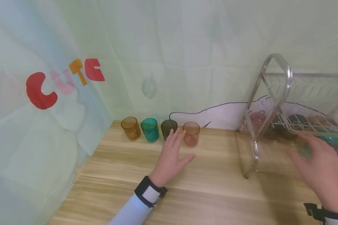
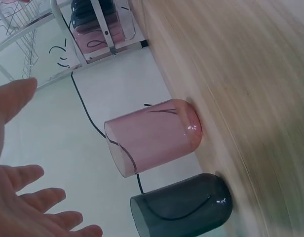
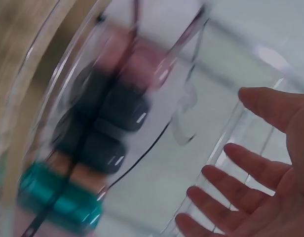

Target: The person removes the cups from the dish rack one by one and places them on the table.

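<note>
A row of tinted glass cups stands on the table: an amber cup, a teal cup, a dark grey cup and a pink cup. My left hand hovers in front of the dark and pink cups with fingers loosely spread; the left wrist view shows it apart from them, holding nothing. My right hand, blurred, is at the front of the metal rack. Its fingers are spread and hold nothing. Inside the rack's lower level sit more cups, among them a teal cup and a pink cup.
The rack's wire upper shelf lies above the lower cups. Behind the wooden table hangs a pale printed cloth, with another along the left side bearing colored letters.
</note>
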{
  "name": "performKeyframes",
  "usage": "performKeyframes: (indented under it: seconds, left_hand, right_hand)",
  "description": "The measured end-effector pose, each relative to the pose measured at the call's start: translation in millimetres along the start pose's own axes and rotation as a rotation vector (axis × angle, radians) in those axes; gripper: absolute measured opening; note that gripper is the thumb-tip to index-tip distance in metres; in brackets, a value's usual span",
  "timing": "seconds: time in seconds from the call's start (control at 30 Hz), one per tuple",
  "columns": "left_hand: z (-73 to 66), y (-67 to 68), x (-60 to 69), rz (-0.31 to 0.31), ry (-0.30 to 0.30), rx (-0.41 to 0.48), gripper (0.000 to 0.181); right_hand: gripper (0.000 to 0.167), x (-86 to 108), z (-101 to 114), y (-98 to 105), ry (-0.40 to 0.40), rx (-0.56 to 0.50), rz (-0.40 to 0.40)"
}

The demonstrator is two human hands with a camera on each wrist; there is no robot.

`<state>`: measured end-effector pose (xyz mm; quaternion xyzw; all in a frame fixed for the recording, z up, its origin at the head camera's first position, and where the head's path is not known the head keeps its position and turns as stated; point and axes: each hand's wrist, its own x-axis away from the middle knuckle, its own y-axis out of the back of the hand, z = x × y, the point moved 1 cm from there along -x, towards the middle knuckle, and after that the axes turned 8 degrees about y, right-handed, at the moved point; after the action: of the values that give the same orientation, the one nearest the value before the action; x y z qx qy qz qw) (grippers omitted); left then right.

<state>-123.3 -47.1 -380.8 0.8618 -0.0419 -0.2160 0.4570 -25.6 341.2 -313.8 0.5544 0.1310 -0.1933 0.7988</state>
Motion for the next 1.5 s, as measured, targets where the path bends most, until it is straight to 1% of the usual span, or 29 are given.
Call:
performKeyframes:
  seconds: [0.07,0.17,0.23,0.3,0.33,0.43,0.47,0.5,0.57,0.63,0.67,0.7,0.73,0.77,0.8,0.9,0.93,0.97,1.0,1.03,1.07,1.1,1.17,1.3,1.33,1.37,1.4,1.43,1.5]
  left_hand:
    - [-0.7,0.2,1.2,0.001,-0.032,-0.05,0.087]
    - [-2.0,-0.7,3.0,0.014,-0.056,-0.105,0.089]
    - [-2.8,-2.1,3.9,0.02,-0.067,-0.133,0.09]
    - [-3.8,-2.8,5.0,0.028,-0.072,-0.153,0.09]
    - [-4.0,-3.2,5.3,0.028,-0.076,-0.16,0.09]
    - [-4.5,-3.4,6.0,0.026,-0.082,-0.177,0.091]
    - [-4.2,-3.6,6.1,0.026,-0.081,-0.186,0.09]
    - [-3.8,-4.1,6.1,0.028,-0.082,-0.195,0.09]
    - [-2.4,-5.5,6.6,0.038,-0.079,-0.214,0.09]
    - [-0.9,-7.1,7.2,0.052,-0.075,-0.224,0.089]
    - [-0.5,-7.7,7.7,0.06,-0.073,-0.226,0.089]
    - [-0.4,-7.8,8.2,0.067,-0.071,-0.227,0.089]
    - [-0.1,-8.0,8.4,0.07,-0.069,-0.227,0.089]
    - [0.1,-8.0,8.6,0.073,-0.068,-0.228,0.089]
    - [0.3,-7.9,8.8,0.078,-0.066,-0.226,0.089]
    - [0.8,-7.7,8.3,0.085,-0.064,-0.233,0.089]
    - [1.2,-7.8,8.2,0.088,-0.062,-0.234,0.089]
    - [1.3,-7.7,8.1,0.091,-0.059,-0.238,0.089]
    - [1.5,-7.7,8.0,0.092,-0.058,-0.24,0.089]
    - [1.9,-7.9,8.3,0.091,-0.058,-0.243,0.089]
    - [2.0,-7.9,8.5,0.09,-0.058,-0.244,0.089]
    - [2.2,-7.9,8.8,0.091,-0.058,-0.245,0.089]
    - [2.3,-7.8,9.2,0.085,-0.06,-0.243,0.089]
    - [3.2,-8.1,9.3,0.082,-0.061,-0.237,0.09]
    - [3.4,-8.2,9.2,0.081,-0.06,-0.236,0.09]
    - [3.7,-8.3,9.1,0.083,-0.058,-0.238,0.09]
    - [4.0,-8.5,9.3,0.084,-0.057,-0.237,0.09]
    - [4.2,-8.7,9.4,0.087,-0.054,-0.236,0.09]
    - [4.7,-9.0,9.5,0.09,-0.05,-0.239,0.09]
  right_hand:
    - [0.067,-1.2,-20.1,-0.1,-0.069,0.054,0.013]
    - [0.067,-0.4,-46.5,-5.0,-0.157,0.07,-0.001]
    - [0.066,0.2,-60.7,-7.6,-0.197,0.024,-0.022]
    - [0.065,-0.6,-69.2,-8.3,-0.231,-0.027,-0.034]
    - [0.065,-2.2,-72.5,-8.0,-0.248,-0.031,-0.034]
    - [0.069,-9.6,-83.2,-9.3,-0.328,-0.06,0.024]
    - [0.071,-12.8,-90.9,-11.7,-0.361,-0.063,0.048]
    - [0.074,-16.5,-102.4,-15.9,-0.403,-0.065,0.079]
    - [0.079,-20.7,-133.8,-31.7,-0.448,-0.064,0.1]
    - [0.086,-22.9,-174.2,-50.9,-0.459,-0.061,0.098]
    - [0.086,-24.6,-184.5,-55.0,-0.476,-0.052,0.105]
    - [0.088,-25.4,-203.7,-64.1,-0.467,-0.044,0.099]
    - [0.086,-25.0,-200.3,-62.7,-0.461,-0.042,0.094]
    - [0.086,-25.2,-204.2,-64.6,-0.457,-0.04,0.095]
    - [0.084,-26.7,-200.2,-62.1,-0.47,-0.047,0.111]
    - [0.08,-25.9,-164.5,-46.5,-0.488,-0.052,0.127]
    - [0.078,-25.6,-142.5,-36.7,-0.508,-0.052,0.142]
    - [0.076,-25.8,-139.1,-36.2,-0.517,-0.046,0.145]
    - [0.074,-26.3,-125.6,-29.8,-0.534,-0.04,0.159]
    - [0.073,-25.9,-118.4,-26.4,-0.538,-0.026,0.156]
    - [0.072,-27.4,-117.5,-25.1,-0.557,-0.014,0.167]
    - [0.073,-27.9,-121.9,-26.9,-0.565,-0.008,0.161]
    - [0.075,-28.1,-147.6,-39.2,-0.567,0.004,0.135]
    - [0.084,-29.3,-232.6,-79.0,-0.525,0.018,0.055]
    - [0.085,-29.0,-250.6,-88.0,-0.515,0.024,0.044]
    - [0.086,-29.2,-262.8,-93.6,-0.514,0.029,0.043]
    - [0.087,-28.6,-268.8,-96.5,-0.509,0.029,0.04]
    - [0.087,-27.4,-267.3,-96.1,-0.514,0.028,0.049]
    - [0.088,-24.5,-244.5,-86.9,-0.54,0.01,0.084]
